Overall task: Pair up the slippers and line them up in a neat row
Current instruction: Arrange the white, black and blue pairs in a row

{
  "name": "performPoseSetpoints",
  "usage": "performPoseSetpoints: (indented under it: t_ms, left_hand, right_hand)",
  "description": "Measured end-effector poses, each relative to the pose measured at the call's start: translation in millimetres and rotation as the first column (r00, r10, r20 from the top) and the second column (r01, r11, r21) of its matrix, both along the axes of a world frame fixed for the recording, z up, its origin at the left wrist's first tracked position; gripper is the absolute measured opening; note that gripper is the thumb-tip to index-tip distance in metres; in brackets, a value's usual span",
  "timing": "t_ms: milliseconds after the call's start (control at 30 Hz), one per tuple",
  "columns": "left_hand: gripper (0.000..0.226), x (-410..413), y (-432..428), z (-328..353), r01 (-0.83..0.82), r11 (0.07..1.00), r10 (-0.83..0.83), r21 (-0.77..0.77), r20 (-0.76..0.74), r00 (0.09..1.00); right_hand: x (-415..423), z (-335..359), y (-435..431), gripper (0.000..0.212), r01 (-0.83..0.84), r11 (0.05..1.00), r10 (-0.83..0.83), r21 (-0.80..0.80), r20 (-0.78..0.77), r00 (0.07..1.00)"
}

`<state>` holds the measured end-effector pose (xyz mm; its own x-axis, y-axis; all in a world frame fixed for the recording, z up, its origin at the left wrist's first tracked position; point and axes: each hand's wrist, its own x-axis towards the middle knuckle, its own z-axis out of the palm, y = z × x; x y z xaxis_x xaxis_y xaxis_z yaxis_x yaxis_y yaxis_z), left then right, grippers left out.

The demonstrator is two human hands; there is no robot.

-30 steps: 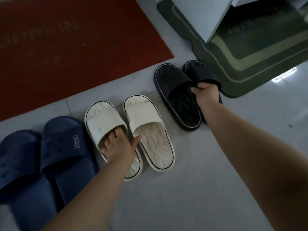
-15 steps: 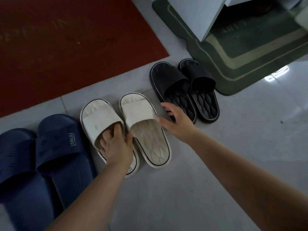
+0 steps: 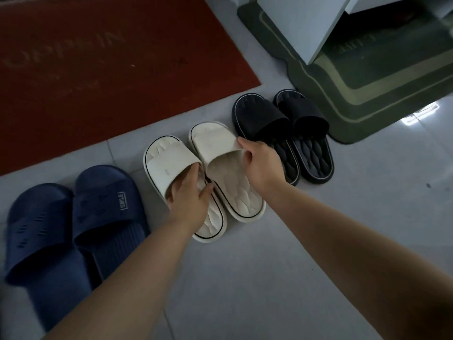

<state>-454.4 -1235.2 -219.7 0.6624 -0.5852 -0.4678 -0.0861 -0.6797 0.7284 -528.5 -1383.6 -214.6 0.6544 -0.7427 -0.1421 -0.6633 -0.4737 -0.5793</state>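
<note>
Three slipper pairs lie side by side on the grey tiled floor. The navy pair (image 3: 73, 229) is at the left, the cream pair in the middle, the black pair (image 3: 284, 133) at the right. My left hand (image 3: 190, 195) has its fingers tucked under the strap of the left cream slipper (image 3: 169, 165). My right hand (image 3: 261, 159) grips the strap edge of the right cream slipper (image 3: 220, 148). The two cream slippers touch along their inner sides.
A red doormat (image 3: 98, 69) lies just beyond the slippers' toes. A dark green mat (image 3: 367, 77) sits at the back right, touching the black pair, with a white cabinet panel (image 3: 301, 23) standing on it. Bare tile (image 3: 269, 278) spreads in front.
My right hand let go of the right black slipper, crossed left and took hold of the right cream slipper's strap. My left hand stayed in the left cream slipper.
</note>
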Motion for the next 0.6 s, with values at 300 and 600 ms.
performPoseSetpoints:
  t_ms: [300,600]
  left_hand:
    - [0.061,12.4,11.7,-11.3,0.051,0.999,-0.051,-0.004,0.049,0.997]
    - [0.054,11.7,16.3,-15.7,0.034,0.999,-0.032,-0.037,0.050,0.998]
  right_hand:
    - [15.4,-10.3,-0.4,0.039,0.007,0.996,-0.010,0.094,0.032,0.999]
    - [8.1,-12.2,-3.6,0.038,-0.015,0.997,0.012,0.082,0.034,0.999]
